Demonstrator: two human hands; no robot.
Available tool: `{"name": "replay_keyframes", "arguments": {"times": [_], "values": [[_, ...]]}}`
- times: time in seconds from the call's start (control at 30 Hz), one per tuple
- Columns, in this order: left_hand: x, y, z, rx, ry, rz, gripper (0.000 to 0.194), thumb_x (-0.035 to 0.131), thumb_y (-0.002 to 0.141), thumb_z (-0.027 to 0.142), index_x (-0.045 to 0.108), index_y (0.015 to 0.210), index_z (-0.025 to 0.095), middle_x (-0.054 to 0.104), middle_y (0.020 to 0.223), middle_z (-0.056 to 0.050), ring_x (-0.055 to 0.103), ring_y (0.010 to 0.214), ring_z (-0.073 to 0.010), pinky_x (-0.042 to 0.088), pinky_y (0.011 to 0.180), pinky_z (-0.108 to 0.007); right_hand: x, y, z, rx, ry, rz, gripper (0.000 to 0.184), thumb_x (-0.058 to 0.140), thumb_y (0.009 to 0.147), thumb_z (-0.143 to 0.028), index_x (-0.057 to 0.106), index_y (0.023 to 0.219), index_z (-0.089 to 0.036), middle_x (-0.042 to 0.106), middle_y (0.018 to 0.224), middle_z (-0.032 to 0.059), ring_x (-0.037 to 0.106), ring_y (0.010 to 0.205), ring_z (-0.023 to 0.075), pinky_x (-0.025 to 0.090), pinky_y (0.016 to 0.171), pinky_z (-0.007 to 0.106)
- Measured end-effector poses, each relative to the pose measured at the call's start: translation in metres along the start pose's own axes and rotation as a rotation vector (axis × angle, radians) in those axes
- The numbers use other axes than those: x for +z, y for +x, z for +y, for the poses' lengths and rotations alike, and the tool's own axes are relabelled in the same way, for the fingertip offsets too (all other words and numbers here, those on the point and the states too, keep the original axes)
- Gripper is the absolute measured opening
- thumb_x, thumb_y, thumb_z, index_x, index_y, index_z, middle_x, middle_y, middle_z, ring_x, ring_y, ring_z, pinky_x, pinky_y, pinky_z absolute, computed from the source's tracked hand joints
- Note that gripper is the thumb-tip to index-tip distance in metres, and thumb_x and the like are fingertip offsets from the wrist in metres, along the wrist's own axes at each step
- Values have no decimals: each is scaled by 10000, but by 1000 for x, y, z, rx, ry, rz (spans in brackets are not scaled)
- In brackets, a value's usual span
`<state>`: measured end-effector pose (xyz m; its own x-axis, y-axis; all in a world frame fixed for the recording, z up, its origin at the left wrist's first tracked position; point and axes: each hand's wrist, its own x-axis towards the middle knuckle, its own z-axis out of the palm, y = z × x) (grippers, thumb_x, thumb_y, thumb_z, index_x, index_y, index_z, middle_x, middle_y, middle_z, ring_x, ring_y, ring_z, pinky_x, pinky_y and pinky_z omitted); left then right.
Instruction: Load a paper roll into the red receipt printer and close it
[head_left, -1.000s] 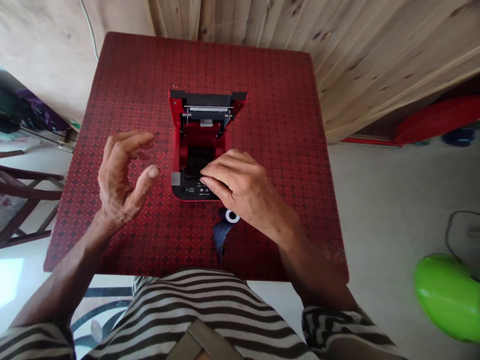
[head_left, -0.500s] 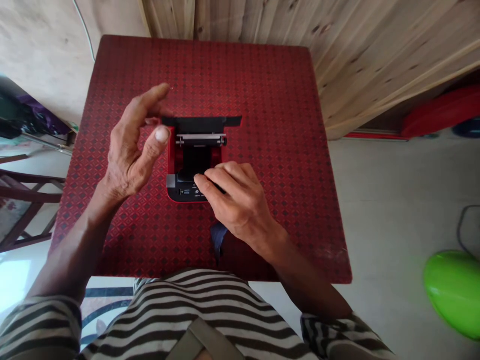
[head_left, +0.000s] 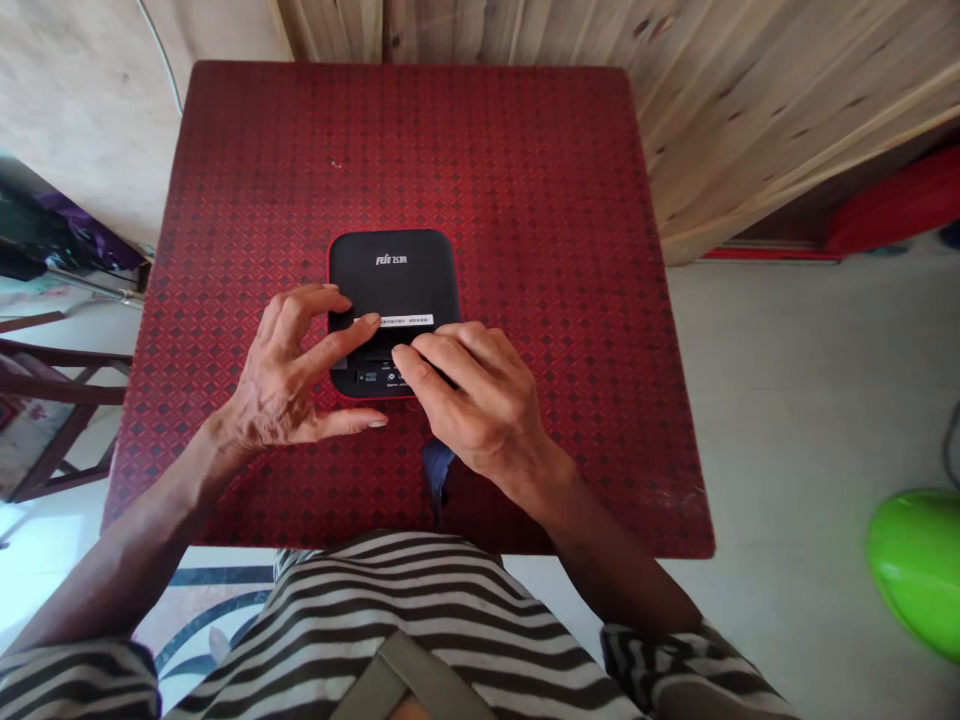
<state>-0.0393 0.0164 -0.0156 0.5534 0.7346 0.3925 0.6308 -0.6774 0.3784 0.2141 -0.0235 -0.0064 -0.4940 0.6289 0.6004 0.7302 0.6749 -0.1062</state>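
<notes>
A small black receipt printer with a red rim lies on the table in front of me, its lid down. White lettering and a white label strip mark the lid. My left hand is open over the printer's left side, with its index fingertip on the lid by the strip and its thumb stretched out below the front edge. At the front right, my right hand has its fingers curled together near a dark gap below the lid. What its fingertips grip is hidden.
The table has a red patterned cover. Dark blue cloth shows below my right hand. A wooden chair stands to the left, a bright green rounded object on the floor to the right. Wooden panels rise behind the table.
The printer's lid, raised earlier with the roller and dark compartment showing, is now down. My left hand has come down and right onto the lid. My right hand has barely moved.
</notes>
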Motion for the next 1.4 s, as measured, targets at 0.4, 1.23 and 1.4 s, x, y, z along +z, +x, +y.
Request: {"name": "replay_keyframes", "arguments": {"times": [0.4,1.23,1.4], "values": [[9,-5,2,124,120,90,871,774,795,840,593,1481,335,593,1415,-123,621,1277,-348,572,1082,-623,-10,-3,8,126,208,-7,208,605,1071,-181,777,1171,-240,811,1073,72,709,1006,228,575,898,402],[42,-41,9,-254,-85,166,892,734,901,748,488,1587,234,702,1384,-153,712,1215,-285,637,1043,-471,37,-37,52,724,720,-145,274,579,959,-177,787,1135,-206,842,1196,87,797,1029,234,623,870,376],[41,-41,18,-244,-90,199,1026,774,879,732,355,1672,234,640,1456,-175,713,1219,-286,654,997,-441,42,-40,54,755,801,-116,251,608,945,-207,788,1119,-228,846,1180,70,790,981,234,626,854,379]]}}
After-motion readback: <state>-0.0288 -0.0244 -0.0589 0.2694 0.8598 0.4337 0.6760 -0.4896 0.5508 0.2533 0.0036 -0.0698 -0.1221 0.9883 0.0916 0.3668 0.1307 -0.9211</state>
